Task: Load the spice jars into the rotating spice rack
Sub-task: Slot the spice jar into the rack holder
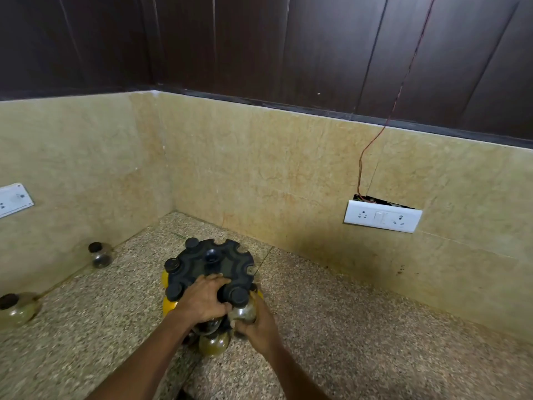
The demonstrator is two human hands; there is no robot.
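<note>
The black round spice rack stands on the speckled stone counter near the corner. Several black-capped jars sit in its notches; yellow-filled ones show at its left side. My left hand lies flat on the rack's near top edge. My right hand is wrapped around a clear jar with a black cap at a near-right notch of the rack. A jar of greenish spice shows below the hands. Two loose jars stand by the left wall: one with dark contents, one olive-coloured.
Beige stone walls enclose the counter corner at the back and left. A white socket plate with a thin red wire above it hangs on the back wall, and another socket plate is on the left wall. Dark wood panels run above.
</note>
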